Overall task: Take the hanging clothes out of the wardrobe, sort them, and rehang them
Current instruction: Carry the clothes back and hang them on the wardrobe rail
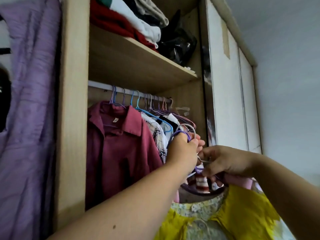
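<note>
Both hands are raised in front of the open wardrobe, close together just right of the hanging clothes. Curled into a fist, the left hand grips the hooks of a bunch of hangers, purple and white, held below the rail. The right hand pinches the hanger wires just under the left one. From these hangers droop a striped top and a yellow garment, low at the right, outside the wardrobe. On the rail a maroon shirt hangs at the left, then a plaid shirt and a tight row of other hangers. On the shelf above lie folded clothes and a black bag. A purple cloth hangs at the far left.
</note>
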`<state>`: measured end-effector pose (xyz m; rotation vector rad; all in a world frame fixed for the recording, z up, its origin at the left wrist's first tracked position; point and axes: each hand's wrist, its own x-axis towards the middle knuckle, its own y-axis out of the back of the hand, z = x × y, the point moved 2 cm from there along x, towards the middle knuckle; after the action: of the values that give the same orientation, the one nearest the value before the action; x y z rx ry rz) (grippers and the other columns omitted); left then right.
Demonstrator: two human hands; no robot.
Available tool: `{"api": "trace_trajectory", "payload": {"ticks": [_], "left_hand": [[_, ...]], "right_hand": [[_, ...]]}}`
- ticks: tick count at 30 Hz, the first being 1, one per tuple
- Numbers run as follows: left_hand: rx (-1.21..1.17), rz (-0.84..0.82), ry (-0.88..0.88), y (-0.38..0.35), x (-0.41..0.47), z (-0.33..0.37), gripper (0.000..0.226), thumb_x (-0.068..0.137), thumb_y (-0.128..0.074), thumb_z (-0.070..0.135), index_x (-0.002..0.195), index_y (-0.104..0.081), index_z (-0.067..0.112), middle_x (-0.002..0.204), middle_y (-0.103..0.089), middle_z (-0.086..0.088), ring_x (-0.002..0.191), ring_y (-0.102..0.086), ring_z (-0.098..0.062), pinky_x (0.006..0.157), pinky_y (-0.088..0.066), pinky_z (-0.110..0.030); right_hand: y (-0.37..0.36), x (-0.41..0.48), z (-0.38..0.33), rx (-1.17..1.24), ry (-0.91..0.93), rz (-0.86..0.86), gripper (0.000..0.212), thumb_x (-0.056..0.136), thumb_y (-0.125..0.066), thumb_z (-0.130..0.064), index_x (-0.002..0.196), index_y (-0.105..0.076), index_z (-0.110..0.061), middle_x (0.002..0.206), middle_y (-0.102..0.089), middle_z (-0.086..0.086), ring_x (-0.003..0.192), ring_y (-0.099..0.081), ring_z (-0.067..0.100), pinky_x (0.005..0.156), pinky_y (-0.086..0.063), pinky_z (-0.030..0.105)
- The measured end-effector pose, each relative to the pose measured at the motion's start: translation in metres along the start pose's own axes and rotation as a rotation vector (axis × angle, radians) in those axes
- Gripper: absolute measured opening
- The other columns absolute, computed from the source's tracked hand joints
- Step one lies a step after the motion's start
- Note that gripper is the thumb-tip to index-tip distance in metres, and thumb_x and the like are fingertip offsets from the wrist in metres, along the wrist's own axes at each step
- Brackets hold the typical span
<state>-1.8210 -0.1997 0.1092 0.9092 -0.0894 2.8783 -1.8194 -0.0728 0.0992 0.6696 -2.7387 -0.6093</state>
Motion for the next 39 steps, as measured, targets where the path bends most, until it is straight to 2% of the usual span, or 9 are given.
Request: {"api": "trace_trajectory", "payload": {"ticks": [4, 7, 12, 21, 28, 31, 33, 37, 39], "left_hand": [[0.044, 0.072, 0.007, 0.009, 0.029, -0.014, 0.030, 0.098, -0.037, 0.002, 0.078, -0.052, 0.019, 0.077, -0.063, 0.005, 0.072, -0.063, -0.006, 0.077, -0.054, -0.029], [0.116, 0.125, -0.009, 0.019, 0.049, -0.020, 0.030, 0.098, -0.038, 0.002, 0.079, -0.052, 0.021, 0.079, -0.062, 0.004, 0.077, -0.064, -0.012, 0.080, -0.054, -0.034], [0.227, 0.243, -0.045, 0.038, 0.077, -0.024, 0.029, 0.098, -0.039, 0.004, 0.079, -0.052, 0.021, 0.079, -0.062, 0.005, 0.071, -0.063, -0.008, 0.055, -0.050, -0.026], [0.477, 0.456, -0.109, 0.075, 0.116, 0.010, 0.029, 0.097, -0.038, -0.004, 0.080, -0.056, 0.011, 0.077, -0.066, -0.004, 0.066, -0.067, -0.015, 0.056, -0.057, -0.022], [0.734, 0.637, -0.166, 0.111, 0.143, 0.072, 0.021, 0.097, -0.042, -0.001, 0.113, -0.055, 0.000, 0.101, -0.064, -0.017, 0.081, -0.062, -0.024, 0.063, -0.054, -0.019], [1.053, 0.716, -0.186, 0.127, 0.155, 0.095, 0.010, 0.094, -0.054, 0.010, 0.094, -0.063, 0.011, 0.102, -0.070, -0.016, 0.088, -0.064, -0.022, 0.079, -0.050, -0.029], [1.202, 0.781, -0.195, 0.141, 0.162, 0.105, 0.016, 0.093, -0.057, 0.021, 0.091, -0.067, 0.009, 0.094, -0.071, -0.013, 0.082, -0.063, -0.022, 0.072, -0.045, -0.029], [1.262, 0.823, -0.165, 0.166, 0.173, 0.113, 0.009, 0.089, -0.061, 0.023, 0.088, -0.067, 0.016, 0.083, -0.067, -0.004, 0.081, -0.062, -0.021, 0.067, -0.041, -0.025], [1.249, 0.847, -0.167, 0.182, 0.179, 0.115, 0.015, 0.090, -0.059, 0.022, 0.100, -0.069, 0.016, 0.097, -0.069, -0.004, 0.092, -0.063, -0.021, 0.074, -0.042, -0.023]], "right_hand": [[0.012, 0.039, 0.013, -0.013, 0.061, -0.006, 0.027, 0.079, -0.061, 0.008, 0.103, -0.051, 0.003, 0.054, -0.050, 0.014, 0.040, -0.047, 0.020, 0.041, -0.042, 0.023], [0.018, 0.072, 0.016, -0.038, 0.118, -0.068, 0.024, 0.082, -0.059, 0.007, 0.105, -0.051, 0.003, 0.055, -0.052, 0.012, 0.039, -0.049, 0.017, 0.041, -0.044, 0.023], [0.026, 0.126, 0.016, 0.005, 0.198, -0.226, 0.022, 0.083, -0.060, 0.007, 0.099, -0.051, -0.005, 0.055, -0.056, 0.009, 0.044, -0.054, 0.020, 0.045, -0.048, 0.025], [0.023, 0.191, -0.028, 0.006, 0.437, -0.506, 0.011, 0.093, -0.051, -0.002, 0.086, -0.054, -0.010, 0.067, -0.062, 0.008, 0.048, -0.062, 0.012, 0.050, -0.052, 0.021], [0.001, 0.227, -0.092, 0.369, 0.379, -0.453, 0.018, 0.090, -0.054, 0.002, 0.072, -0.057, -0.001, 0.049, -0.061, 0.009, 0.035, -0.056, 0.013, 0.037, -0.047, 0.019], [-0.009, 0.241, -0.120, 0.439, 0.362, -0.459, 0.025, 0.093, -0.048, 0.003, 0.069, -0.053, 0.000, 0.040, -0.056, 0.006, 0.030, -0.052, 0.010, 0.035, -0.046, 0.017], [-0.012, 0.250, -0.138, 0.500, 0.375, -0.459, 0.028, 0.094, -0.045, 0.005, 0.067, -0.050, 0.002, 0.036, -0.053, 0.006, 0.027, -0.049, 0.009, 0.033, -0.044, 0.017], [-0.015, 0.274, -0.172, 0.519, 0.415, -0.401, 0.026, 0.094, -0.043, 0.007, 0.070, -0.052, 0.002, 0.036, -0.052, 0.006, 0.027, -0.049, 0.009, 0.034, -0.045, 0.017], [-0.017, 0.288, -0.189, 0.525, 0.415, -0.371, 0.024, 0.094, -0.043, 0.006, 0.074, -0.055, 0.001, 0.038, -0.053, 0.006, 0.029, -0.051, 0.009, 0.035, -0.046, 0.018]]}}
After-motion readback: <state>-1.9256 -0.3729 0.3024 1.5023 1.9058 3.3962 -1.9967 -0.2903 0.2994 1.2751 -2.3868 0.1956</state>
